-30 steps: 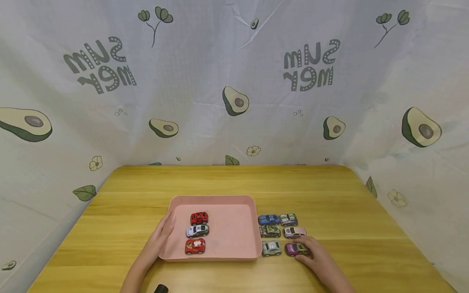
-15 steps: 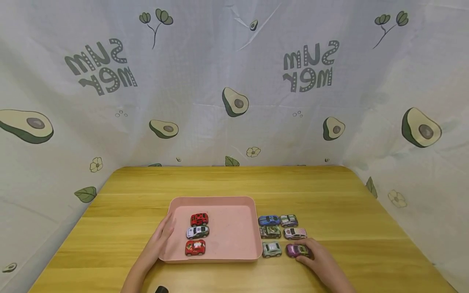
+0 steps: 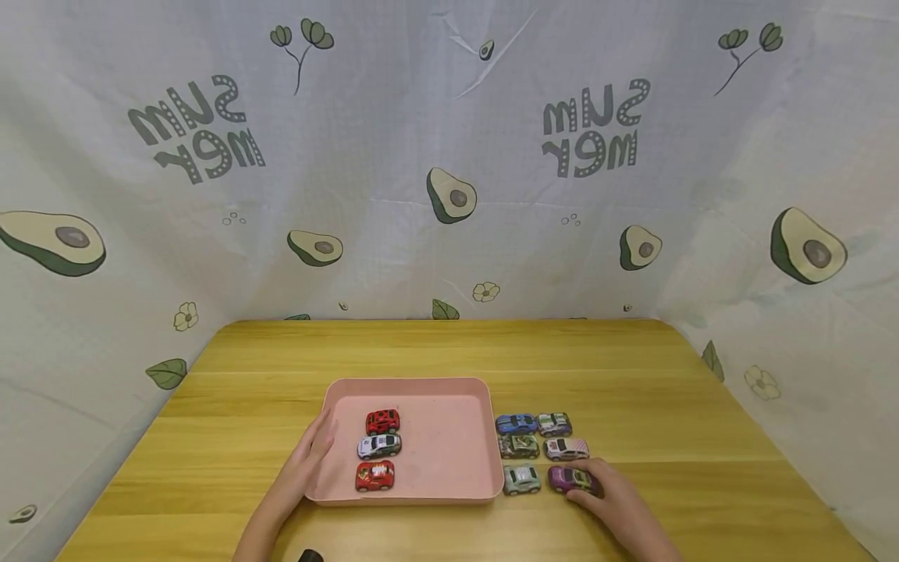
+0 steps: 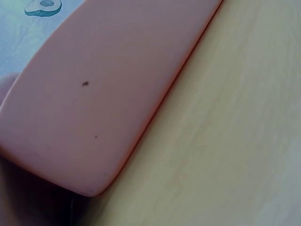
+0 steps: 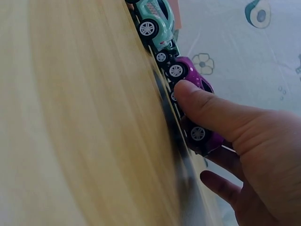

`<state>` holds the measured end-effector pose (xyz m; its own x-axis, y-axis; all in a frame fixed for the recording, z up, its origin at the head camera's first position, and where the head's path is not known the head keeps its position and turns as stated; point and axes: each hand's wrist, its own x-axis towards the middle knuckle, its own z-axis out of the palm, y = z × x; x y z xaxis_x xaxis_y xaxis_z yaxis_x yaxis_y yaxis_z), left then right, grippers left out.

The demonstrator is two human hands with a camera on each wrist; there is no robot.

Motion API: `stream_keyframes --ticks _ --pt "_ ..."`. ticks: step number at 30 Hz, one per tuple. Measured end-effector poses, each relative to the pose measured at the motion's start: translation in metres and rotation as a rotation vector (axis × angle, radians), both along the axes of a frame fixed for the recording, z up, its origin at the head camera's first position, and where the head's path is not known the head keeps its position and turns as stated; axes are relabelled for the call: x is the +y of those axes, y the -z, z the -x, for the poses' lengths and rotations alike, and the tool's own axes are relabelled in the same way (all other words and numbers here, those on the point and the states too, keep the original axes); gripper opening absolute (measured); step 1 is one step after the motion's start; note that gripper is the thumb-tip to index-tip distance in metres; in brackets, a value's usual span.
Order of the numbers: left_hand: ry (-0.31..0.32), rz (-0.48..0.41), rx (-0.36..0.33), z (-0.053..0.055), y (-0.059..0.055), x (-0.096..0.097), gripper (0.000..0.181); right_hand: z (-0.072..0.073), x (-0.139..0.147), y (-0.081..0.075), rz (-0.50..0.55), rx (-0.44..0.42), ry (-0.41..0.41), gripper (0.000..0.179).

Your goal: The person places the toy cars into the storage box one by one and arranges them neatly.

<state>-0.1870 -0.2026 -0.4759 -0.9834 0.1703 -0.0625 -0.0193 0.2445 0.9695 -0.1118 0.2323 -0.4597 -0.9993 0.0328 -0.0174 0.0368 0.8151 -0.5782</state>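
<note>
My left hand [image 3: 306, 455] holds the left wall of a pink tray [image 3: 449, 385], thumb over the rim and fingers along the outside. In the left wrist view the tray's outer wall [image 4: 108, 84] fills much of the frame. A spotted red toy car [image 3: 382, 421], a white one [image 3: 379, 446] and another red one [image 3: 374, 475] stand inside the tray in a column. To its right, my right hand [image 3: 611, 496] grips a purple toy car [image 3: 570, 478] at table level. The right wrist view shows the thumb on the side of the purple car [image 5: 188, 70], fingers on its far side.
Between the tray and my right hand stand a blue car [image 3: 516, 424], a camouflage car [image 3: 519, 446], a pale green car [image 3: 522, 479], a white-and-green car [image 3: 555, 424] and a white-and-pink car [image 3: 566, 448]. A black object [image 3: 310, 556] shows at the near edge.
</note>
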Motion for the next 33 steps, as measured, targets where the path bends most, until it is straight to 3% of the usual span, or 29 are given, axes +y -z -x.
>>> stream_keyframes --ticks 24,33 --pt "0.006 -0.002 0.016 0.0072 0.0016 -0.0013 0.058 0.0049 -0.0056 -0.0005 0.086 0.205 0.072 0.041" --pt "0.003 0.021 0.005 0.0085 0.0024 0.0007 0.059 0.0074 -0.0097 -0.0057 0.113 0.201 0.088 0.042"
